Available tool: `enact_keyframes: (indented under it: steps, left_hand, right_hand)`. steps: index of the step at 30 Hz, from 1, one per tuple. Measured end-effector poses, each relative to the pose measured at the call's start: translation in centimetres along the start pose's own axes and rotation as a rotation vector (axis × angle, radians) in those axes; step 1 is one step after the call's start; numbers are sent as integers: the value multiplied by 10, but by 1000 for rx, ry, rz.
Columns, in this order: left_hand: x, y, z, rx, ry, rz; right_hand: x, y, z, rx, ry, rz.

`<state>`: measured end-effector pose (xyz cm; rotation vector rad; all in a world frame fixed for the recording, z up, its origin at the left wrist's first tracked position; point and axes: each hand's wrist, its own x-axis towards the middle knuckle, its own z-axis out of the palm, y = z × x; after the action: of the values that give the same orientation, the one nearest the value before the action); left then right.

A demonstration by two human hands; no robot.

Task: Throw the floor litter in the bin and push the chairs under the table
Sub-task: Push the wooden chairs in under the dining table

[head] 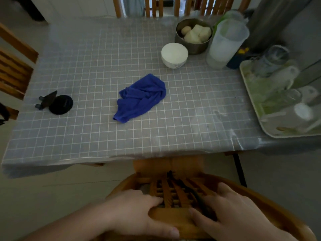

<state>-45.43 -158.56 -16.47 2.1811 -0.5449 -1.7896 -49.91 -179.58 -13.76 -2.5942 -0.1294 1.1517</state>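
A wooden chair stands right in front of me, its seat partly under the near edge of the table. Both hands rest on the top of its slatted back. My left hand grips the back rail from the left, thumb over the front. My right hand holds the rail from the right, fingers curled over it. The table wears a grey grid-pattern cloth. No floor litter and no bin show in this view.
On the table lie a blue cloth, a black round stand, a white bowl, a metal bowl of buns, a plastic jug and a tray of glasses. Other chairs stand at the left and far side.
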Motion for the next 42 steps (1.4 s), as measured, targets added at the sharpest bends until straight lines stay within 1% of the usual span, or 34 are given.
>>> enact_keyframes:
  steps: [6,10,14,20,24,27,32,37,42]
  left_hand:
    - [35,34,-10,-43,46,-23]
    - [55,42,-25,-53,104,19]
    - [77,47,-37,-43,99,22]
    - [89,46,-51,-59,79,16]
    - [93,43,-50,-50,52,9]
    - [100,37,-46,-98,17,3]
    - [109,35,-40,-159,-22,20]
    - [119,44,-32,-130,-28,19]
    - [120,43,-30,-96,-21,7]
  right_hand:
    - [8,50,-30,-52,24,-23]
    - [26,73,-33,-37,24,8]
    - [42,91,-36,-12,46,34]
    - [57,101,-43,-39,103,-10]
    - [62,101,-39,-1,84,-36]
    - [65,99,-33,7,76,-63]
    - [67,105,-29,-4,65,-50]
    - [65,120,-23,-24,29,-48]
    - [66,126,-14,-43,87,-99]
